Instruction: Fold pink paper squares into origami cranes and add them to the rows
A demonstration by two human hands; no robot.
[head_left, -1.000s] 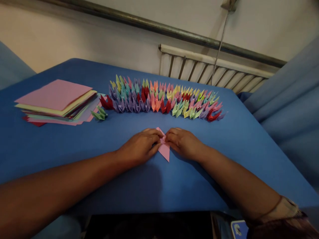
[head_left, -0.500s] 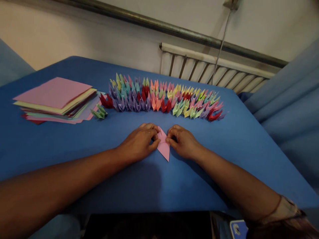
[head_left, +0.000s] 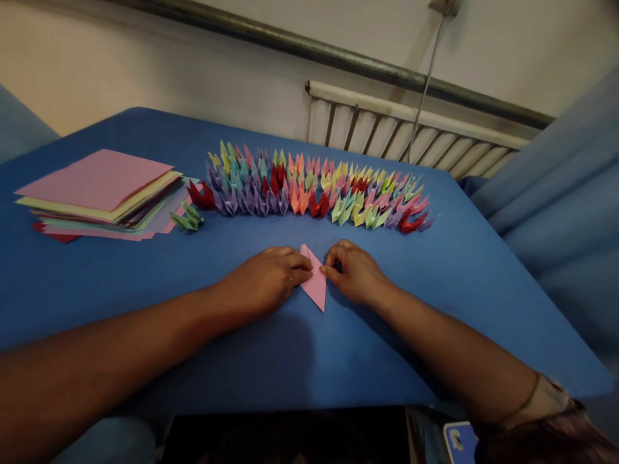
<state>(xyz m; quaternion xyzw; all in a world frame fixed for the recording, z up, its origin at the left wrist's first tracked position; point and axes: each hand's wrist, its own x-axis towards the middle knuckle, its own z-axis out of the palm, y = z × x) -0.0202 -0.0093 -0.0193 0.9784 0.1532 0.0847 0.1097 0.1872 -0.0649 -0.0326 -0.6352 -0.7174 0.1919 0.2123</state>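
Observation:
A pink folded paper [head_left: 314, 283], narrow and pointed at both ends, lies flat on the blue table [head_left: 290, 361]. My left hand [head_left: 264, 280] rests on its left side with curled fingers pressing its left edge. My right hand [head_left: 355, 270] is on its right side, fingertips pinched against the right edge. Both hands hold the paper down between them.
A curved row of several small coloured origami pieces [head_left: 314, 190] stands behind my hands. A stack of coloured paper sheets [head_left: 101, 193] lies at the far left, with a green folded piece [head_left: 187, 218] beside it. A radiator [head_left: 411, 135] runs along the wall behind the table.
The raised flap at the top of the pink paper has been pressed flat. My fingers have slid along its edges. The view has shifted slightly.

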